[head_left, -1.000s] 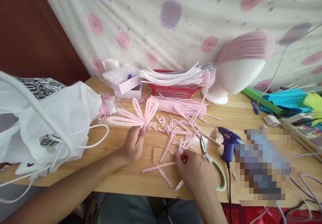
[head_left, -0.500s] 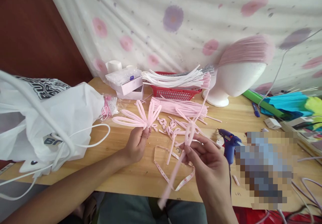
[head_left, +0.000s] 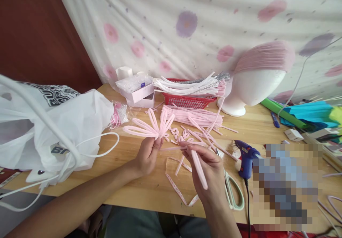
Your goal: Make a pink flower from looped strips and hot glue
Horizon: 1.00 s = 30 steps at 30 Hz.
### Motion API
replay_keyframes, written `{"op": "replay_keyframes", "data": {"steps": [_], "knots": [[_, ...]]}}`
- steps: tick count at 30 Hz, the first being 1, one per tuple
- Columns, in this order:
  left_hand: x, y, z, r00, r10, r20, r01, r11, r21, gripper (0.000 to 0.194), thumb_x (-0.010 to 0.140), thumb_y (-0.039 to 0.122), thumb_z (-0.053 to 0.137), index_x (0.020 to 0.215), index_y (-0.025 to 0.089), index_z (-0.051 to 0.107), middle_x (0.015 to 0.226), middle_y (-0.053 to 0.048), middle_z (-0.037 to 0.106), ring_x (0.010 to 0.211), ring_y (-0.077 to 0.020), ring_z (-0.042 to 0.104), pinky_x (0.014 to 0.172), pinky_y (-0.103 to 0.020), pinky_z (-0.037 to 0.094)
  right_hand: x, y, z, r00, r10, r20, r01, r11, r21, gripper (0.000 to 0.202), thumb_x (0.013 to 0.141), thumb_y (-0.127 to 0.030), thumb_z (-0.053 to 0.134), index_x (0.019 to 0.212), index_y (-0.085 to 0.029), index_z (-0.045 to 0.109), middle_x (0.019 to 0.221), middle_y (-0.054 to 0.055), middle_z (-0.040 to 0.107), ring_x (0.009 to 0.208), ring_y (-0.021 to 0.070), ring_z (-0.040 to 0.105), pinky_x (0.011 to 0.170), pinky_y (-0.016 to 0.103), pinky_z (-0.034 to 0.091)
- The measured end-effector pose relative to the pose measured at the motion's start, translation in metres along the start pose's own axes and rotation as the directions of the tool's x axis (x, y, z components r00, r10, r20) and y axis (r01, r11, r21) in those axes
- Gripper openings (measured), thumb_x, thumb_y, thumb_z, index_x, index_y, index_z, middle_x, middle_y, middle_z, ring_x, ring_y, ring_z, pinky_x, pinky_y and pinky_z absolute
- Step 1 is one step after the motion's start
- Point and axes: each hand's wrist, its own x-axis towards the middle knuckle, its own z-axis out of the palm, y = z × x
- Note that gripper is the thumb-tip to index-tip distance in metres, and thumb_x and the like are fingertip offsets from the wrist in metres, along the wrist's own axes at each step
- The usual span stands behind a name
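Observation:
Several pink pipe-cleaner loops fan out like petals (head_left: 148, 127), pinched at their base by my left hand (head_left: 150, 154). My right hand (head_left: 207, 166) is closed on another pink pipe cleaner (head_left: 199, 170), whose looped part points down toward me while its thin tail reaches left, close to my left fingertips. Whether the tail touches the petals I cannot tell. Behind my hands lie small curled pink loops (head_left: 184, 134) and a bundle of straight pink pipe cleaners (head_left: 191, 116). Scissors (head_left: 235, 191) with pale green handles lie partly behind my right hand.
A blue glue gun (head_left: 245, 159) stands at right, beside a blurred-out patch. At the back are a red basket (head_left: 184, 102) of pipe cleaners, white boxes (head_left: 140, 101) and a white foam head (head_left: 256, 84). White bags (head_left: 88, 113) and cables fill the left. A measuring tape (head_left: 176, 191) lies in front.
My right hand has turned, swinging the pipe cleaner's loop from pointing up to pointing down toward me, its tail now leftward. The scissors have come into sight. My left hand keeps its petals.

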Motion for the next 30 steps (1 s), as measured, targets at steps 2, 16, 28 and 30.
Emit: {"op": "replay_keyframes", "data": {"steps": [2,16,28,30], "knots": [[0.000,0.001,0.000,1.000,-0.008,-0.002,0.008,1.000,0.000,0.049,0.104,0.054,0.027,0.074,0.021,0.047,0.066,0.000,0.047,0.062,-0.0164,0.046,0.063,-0.031,0.039,-0.001,0.002,-0.001,0.999,-0.039,0.000,0.039,0.999,-0.037,0.008,0.080,-0.028,0.080,0.088,-0.028,0.081,0.094,0.004,0.080,0.093,0.0216,0.074,0.096,0.041,0.053],[0.000,-0.002,0.001,1.000,0.004,0.009,-0.003,1.000,-0.029,0.048,0.104,0.052,0.028,0.072,0.021,0.044,0.065,0.000,0.045,0.062,-0.0160,0.043,0.063,-0.031,0.036,0.004,-0.002,0.009,0.991,-0.016,-0.132,0.012,0.999,-0.033,0.004,0.069,-0.030,0.082,0.069,-0.026,0.080,0.075,0.004,0.078,0.078,0.0199,0.072,0.078,0.034,0.056],[0.000,-0.003,0.002,1.000,-0.011,0.019,0.011,0.999,-0.035,0.048,0.103,0.054,0.029,0.073,0.021,0.045,0.065,0.000,0.046,0.062,-0.0161,0.044,0.063,-0.031,0.037,0.001,0.001,0.006,0.980,0.128,-0.153,-0.121,0.991,0.049,0.025,0.064,-0.039,0.091,0.084,-0.026,0.082,0.088,0.004,0.080,0.084,0.0179,0.071,0.084,0.032,0.055],[0.000,-0.002,0.001,1.000,-0.015,0.023,0.016,0.999,-0.034,0.049,0.103,0.056,0.029,0.072,0.021,0.045,0.065,0.000,0.046,0.062,-0.0162,0.044,0.062,-0.030,0.037,-0.001,0.006,0.005,0.980,0.083,-0.182,-0.084,0.996,0.001,0.024,0.066,-0.038,0.090,0.085,-0.027,0.082,0.090,0.003,0.080,0.090,0.0186,0.071,0.088,0.033,0.054]]}}
